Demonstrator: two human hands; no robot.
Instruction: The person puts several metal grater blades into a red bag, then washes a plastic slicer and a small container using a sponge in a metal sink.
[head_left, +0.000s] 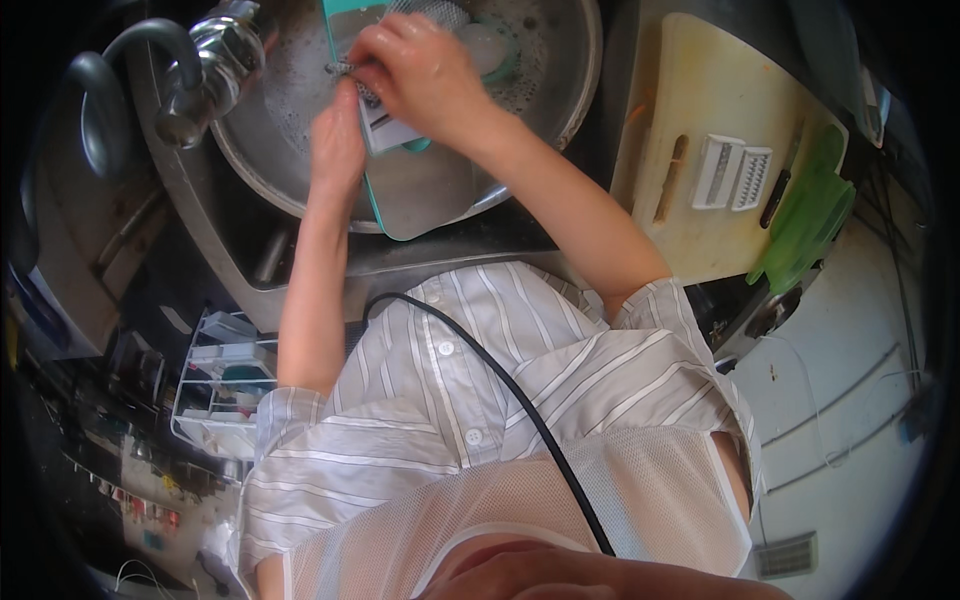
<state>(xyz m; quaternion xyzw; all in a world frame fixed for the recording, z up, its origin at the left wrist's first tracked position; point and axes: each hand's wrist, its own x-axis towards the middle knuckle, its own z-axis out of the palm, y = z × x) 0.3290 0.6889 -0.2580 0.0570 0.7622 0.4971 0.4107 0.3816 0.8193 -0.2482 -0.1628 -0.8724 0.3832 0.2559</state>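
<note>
A teal-edged slicer board (424, 199), its middle grey or see-through, leans over a round metal basin (259, 176) of sudsy water. Along its left edge rests my left hand (336, 139), gripping it with the thumb up. My right hand (424, 79) is bent over the board's upper part, pinching a small grey scrubber (341, 69), perhaps steel wool, against that edge. Just below the right fingers shows a white insert (388, 133) with a dark slot. The right hand partly hides the board and the scrubber. Beyond it, a teal round piece with a pale dome (486, 49) sits in the suds.
A chrome faucet (225, 60) stands left of the basin. To the right, a worn cutting board (694, 90) holds two white grater plates (731, 172), a dark-handled knife (775, 199) and a green plastic item (810, 217). A white wire rack (225, 382) is lower left.
</note>
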